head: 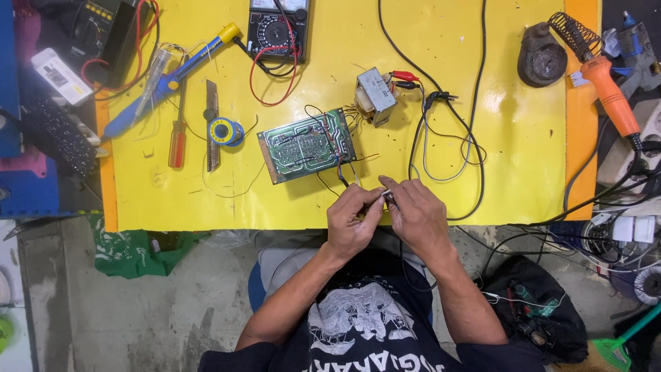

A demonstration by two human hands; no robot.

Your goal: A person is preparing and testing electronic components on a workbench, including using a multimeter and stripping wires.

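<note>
Wires (346, 176) running off the near edge of a green circuit board (307, 145) led down to the person's two hands, which met at the front edge of the yellow table (496, 138). The left hand (350, 220) had its fingers curled together, the thumb and forefinger pinched on the wire ends, and the right hand (416, 212) came in from the other side with its fingertips closed on a small metallic piece (387, 195) held between the two hands; what that piece was could not be told at this size. The two hands touched each other at the fingertips. The circuit board lay flat just beyond the hands, solder side up, tilted a little against the table's edges. Just past its far right corner stood a small transformer (376, 96), joined to the board by thin leads, with a red clip (404, 76) and a black one attached at its right side. Black cables (475, 158) looped across the table to the right of the hands. Left of the board lay a spool of solder (222, 131), a utility knife (211, 124), a red-handled screwdriver (177, 141) and a blue desoldering pump (165, 83). An analogue multimeter (277, 27) sat at the far edge. Well apart on the right, an orange-handled soldering iron (609, 93) rested in its coiled stand (544, 58).
</note>
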